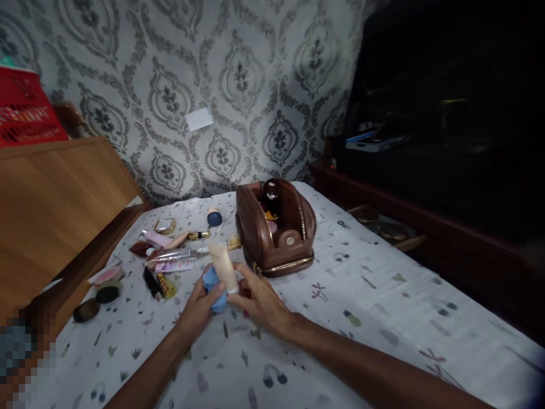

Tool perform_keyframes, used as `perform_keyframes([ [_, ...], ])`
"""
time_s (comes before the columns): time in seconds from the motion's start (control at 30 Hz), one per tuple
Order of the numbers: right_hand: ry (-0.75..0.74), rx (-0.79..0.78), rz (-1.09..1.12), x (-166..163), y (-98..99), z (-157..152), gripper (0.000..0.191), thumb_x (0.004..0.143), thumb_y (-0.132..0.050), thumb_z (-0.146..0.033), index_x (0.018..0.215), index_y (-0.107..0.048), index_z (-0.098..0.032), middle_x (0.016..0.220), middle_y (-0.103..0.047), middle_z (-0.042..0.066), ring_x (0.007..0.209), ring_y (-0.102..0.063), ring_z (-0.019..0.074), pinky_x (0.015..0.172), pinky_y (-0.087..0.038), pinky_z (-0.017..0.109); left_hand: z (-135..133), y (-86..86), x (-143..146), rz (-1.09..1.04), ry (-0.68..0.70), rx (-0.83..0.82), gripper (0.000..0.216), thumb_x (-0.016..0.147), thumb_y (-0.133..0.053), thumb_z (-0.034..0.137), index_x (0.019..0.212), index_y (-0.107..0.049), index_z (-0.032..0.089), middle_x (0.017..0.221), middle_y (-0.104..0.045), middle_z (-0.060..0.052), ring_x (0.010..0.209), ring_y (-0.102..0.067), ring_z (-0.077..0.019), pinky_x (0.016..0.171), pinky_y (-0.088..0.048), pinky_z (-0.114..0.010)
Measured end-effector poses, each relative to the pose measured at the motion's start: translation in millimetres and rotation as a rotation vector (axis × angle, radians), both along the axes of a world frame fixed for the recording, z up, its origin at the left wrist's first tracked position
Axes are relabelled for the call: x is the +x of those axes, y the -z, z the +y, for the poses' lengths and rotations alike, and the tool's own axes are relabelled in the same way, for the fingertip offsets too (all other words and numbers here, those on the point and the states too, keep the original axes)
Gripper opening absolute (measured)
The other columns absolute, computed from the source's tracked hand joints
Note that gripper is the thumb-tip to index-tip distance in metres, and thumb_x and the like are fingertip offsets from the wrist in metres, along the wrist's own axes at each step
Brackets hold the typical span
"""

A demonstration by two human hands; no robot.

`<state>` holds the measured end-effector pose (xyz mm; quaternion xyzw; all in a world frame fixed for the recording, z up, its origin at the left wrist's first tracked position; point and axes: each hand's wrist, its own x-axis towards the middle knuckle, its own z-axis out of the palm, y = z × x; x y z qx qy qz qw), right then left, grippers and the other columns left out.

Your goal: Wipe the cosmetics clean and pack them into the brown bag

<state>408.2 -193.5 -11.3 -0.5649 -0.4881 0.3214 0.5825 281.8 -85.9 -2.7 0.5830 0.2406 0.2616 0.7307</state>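
Note:
My right hand [259,301] grips the lower end of a beige cosmetic tube [222,266], which stands tilted above the bed. Beside it, my left hand [200,307] is closed on a small blue cloth [213,287] pressed against the tube. Just behind the hands sits an open brown leather toiletry bag [289,233] holding a dark bottle [271,192] and other small items.
Several cosmetics lie scattered on the patterned white bedsheet [361,295] to the left: tubes, a small gold bottle [166,286], compacts [107,293], a blue-lidded jar [214,216]. A wooden headboard [55,210] rises at left, dark furniture [426,170] at right.

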Motion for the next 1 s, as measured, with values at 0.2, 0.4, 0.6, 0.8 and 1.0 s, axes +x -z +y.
perform_keyframes([
  [0.2, 0.049, -0.079, -0.306, 6, -32.0, -13, 0.056, 0.076, -0.075, -0.031, 0.129, -0.061, -0.024, 0.054, -0.048, -0.01, 0.051, -0.048, 0.0103, 0.051, -0.033, 0.02, 13, 0.3, -8, 0.053, -0.048, -0.006, 0.063, 0.053, -0.09, 0.048, 0.11, -0.071, 0.028, 0.096, -0.074, -0.002, 0.083, -0.068, -0.0201, 0.075, -0.056, -0.03],
  [0.4, 0.137, 0.119, -0.259, 13, -56.4, -23, 0.019, 0.083, -0.063, -0.036, 0.079, -0.065, -0.018, 0.063, -0.052, -0.005, 0.057, -0.045, 0.0099, 0.055, -0.034, 0.021, 24, -14.3, -16, 0.228, 0.092, 0.237, 0.063, 0.047, -0.093, 0.035, 0.106, -0.075, 0.026, 0.093, -0.075, -0.003, 0.082, -0.068, -0.0237, 0.074, -0.056, -0.029],
  [0.6, 0.117, 0.29, -0.186, 28, -68.8, -47, 0.02, 0.089, -0.057, -0.032, 0.079, -0.063, -0.016, 0.073, -0.058, -0.001, 0.064, -0.049, 0.0114, 0.06, -0.039, 0.021, 19, -28.7, -6, 0.198, 0.111, 0.332, 0.046, 0.06, -0.086, 0.042, 0.101, -0.074, 0.024, 0.096, -0.073, -0.005, 0.089, -0.066, -0.0261, 0.08, -0.055, -0.031],
  [0.8, 0.172, 0.328, -0.135, 50, -73.5, -75, 0.02, 0.093, -0.058, -0.034, 0.089, -0.067, -0.017, 0.08, -0.064, 0.0, 0.072, -0.057, 0.0139, 0.065, -0.044, 0.023, -2, -58.3, 25, 0.217, 0.247, 0.495, 0.035, 0.074, -0.078, 0.042, 0.103, -0.071, 0.024, 0.102, -0.071, -0.006, 0.094, -0.066, -0.0249, 0.083, -0.053, -0.029],
  [1.0, 0.314, 0.313, -0.08, 79, -81.1, -92, 0.025, 0.091, -0.06, -0.042, 0.087, -0.067, -0.017, 0.074, -0.061, 0.001, 0.064, -0.055, 0.0131, 0.055, -0.044, 0.023, -17, -81.2, 67, 0.249, 0.193, 0.934, 0.037, 0.09, -0.059, 0.039, 0.124, -0.062, 0.025, 0.117, -0.066, -0.008, 0.101, -0.064, -0.0242, 0.085, -0.052, -0.03],
])
